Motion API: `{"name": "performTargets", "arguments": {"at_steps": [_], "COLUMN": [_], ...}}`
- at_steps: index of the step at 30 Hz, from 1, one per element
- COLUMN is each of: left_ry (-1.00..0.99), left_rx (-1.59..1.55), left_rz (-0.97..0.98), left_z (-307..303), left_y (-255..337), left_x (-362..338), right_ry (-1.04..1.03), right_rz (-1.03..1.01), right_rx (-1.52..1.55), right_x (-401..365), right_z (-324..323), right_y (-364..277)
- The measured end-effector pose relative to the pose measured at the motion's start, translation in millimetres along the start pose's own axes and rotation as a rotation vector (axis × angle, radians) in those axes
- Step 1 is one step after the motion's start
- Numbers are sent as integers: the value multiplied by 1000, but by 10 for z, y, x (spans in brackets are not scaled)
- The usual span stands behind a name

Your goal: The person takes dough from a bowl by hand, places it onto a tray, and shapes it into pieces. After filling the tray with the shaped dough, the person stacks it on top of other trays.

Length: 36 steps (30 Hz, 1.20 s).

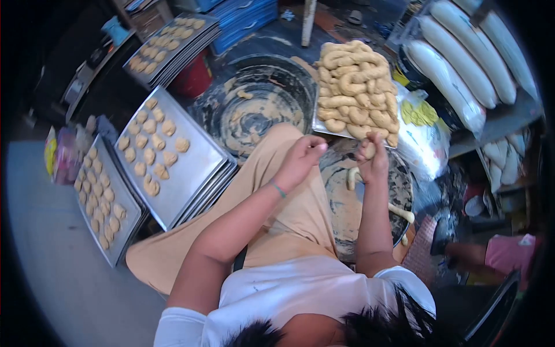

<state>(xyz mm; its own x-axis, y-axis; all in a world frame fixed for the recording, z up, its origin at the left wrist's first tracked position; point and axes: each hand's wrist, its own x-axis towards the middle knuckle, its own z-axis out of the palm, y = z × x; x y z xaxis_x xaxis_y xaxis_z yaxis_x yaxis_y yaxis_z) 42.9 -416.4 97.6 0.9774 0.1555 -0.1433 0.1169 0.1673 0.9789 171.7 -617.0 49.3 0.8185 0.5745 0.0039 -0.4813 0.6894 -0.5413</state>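
Cluttered workroom floor all around, with blue drawers [245,26] and a red bucket [193,78] towards the far side. At upper left, one stack of metal trays [188,52] topped with rounded dough lumps; closer in, beside the outstretched leg in tan trousers [283,214], a second stack [191,168] with knotted-looking lumps [157,141] scattered over its top tray, and further left another tray [118,179] set with rows of lumps. Past the knee, a large black tub [260,66], floury inside, with scraps of dough at the bottom. To its right, a tray [319,127] heaped with thick dough ropes [358,81], long bagged goods [457,69] beyond. Held near the close edge of that heap, in the right hand [376,159], a small piece of dough [369,151], fingers clamped around it. Below, a round black pan [341,231] with a bent dough length [351,179] inside and a straighter one [402,214] across its rim. Over the thigh, the left hand [302,159], curled with thumb and fingers close; cannot tell if grip empty or not. At far right, another person's pink sleeve [511,254]
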Motion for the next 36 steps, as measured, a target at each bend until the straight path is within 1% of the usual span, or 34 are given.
{"name": "performTargets", "arguments": {"at_steps": [1, 3, 4, 6, 8, 9, 12, 13, 16, 17, 19, 20, 21, 22, 23, 24, 25, 26, 27, 29, 30, 31, 32, 34, 35, 36], "left_ry": [13, 20, 21, 11, 8, 6, 17, 23, 37, 47, 51, 49, 51, 50, 52, 57, 59, 65, 79, 67, 65, 88, 86, 66, 71, 72], "left_rx": [-67, -205, -226, -264, -146, -85, -44, -27, 30, 58, 71, 58, 44, 77, 112, 146, 171, 195, 216, 279, 313, 358, 363, 371, 383, 405], "left_rz": [3, 12, 41, 95, 110, 116, 144, 141, 154, 173, 181, 174, 169, 181, 193, 204, 209, 215, 223, 221, 217, 277, 280, 285, 290, 306], "left_z": [71, 171, 152, 132, 71, 39, 14, 11, 14, 2, -4, -10, -6, -1, -7, -18, -19, -8, -2, 6, -1, 6, -3, -11, -12, -23], "left_y": [-28, -124, -195, -331, -347, -361, -356, -340, -323, -348, -397, -408, -415, -421, -422, -416, -416, -417, -396, -355, -334, -303, -290, -251, -224, -237], "left_x": [-1, 17, -2, -33, -53, -74, -78, -84, -128, -123, -124, -119, -111, -114, -125, -134, -140, -137, -130, -156, -170, -216, -243, -291, -324, -332], "right_ry": [217, 437, 445, 268, -107, -205, 221, 278, 379, 285, 102, -121, -70, -222, -339, -344, -653, -757, -817, -887, -901, -908, -908, -928, -920, -850], "right_rz": [-21, 20, 87, 228, 373, 363, 195, 180, 36, -57, -222, -265, -474, -555, -693, -822, -830, -928, -1068, -1415, -1609, -1789, -1961, -2213, -2318, -2424], "right_rx": [-115, -215, -195, -17, 304, 389, 175, 159, 166, 136, 84, 27, -37, -164, -215, -76, -293, -378, -451, -620, -695, -749, -783, -767, -703, -599], "right_x": [-10, -31, -31, -17, -2, 1, 23, 42, 118, 162, 191, 158, 90, -56, -252, -498, -780, -1072, -1408, -2025, -2288, -2503, -2690, -2886, -2928, -2852], "right_z": [302, 462, 361, 104, -230, -213, -57, 49, 359, 273, 386, 440, 767, 908, 1118, 1323, 1457, 1641, 1817, 2112, 2225, 2320, 2396, 2532, 2586, 2678], "right_y": [264, 527, 647, 752, 662, 658, 585, 511, 228, 52, -519, -889, -1233, -1701, -2094, -2523, -3026, -3351, -3579, -3789, -3760, -3683, -3620, -3503, -3454, -3442]}}
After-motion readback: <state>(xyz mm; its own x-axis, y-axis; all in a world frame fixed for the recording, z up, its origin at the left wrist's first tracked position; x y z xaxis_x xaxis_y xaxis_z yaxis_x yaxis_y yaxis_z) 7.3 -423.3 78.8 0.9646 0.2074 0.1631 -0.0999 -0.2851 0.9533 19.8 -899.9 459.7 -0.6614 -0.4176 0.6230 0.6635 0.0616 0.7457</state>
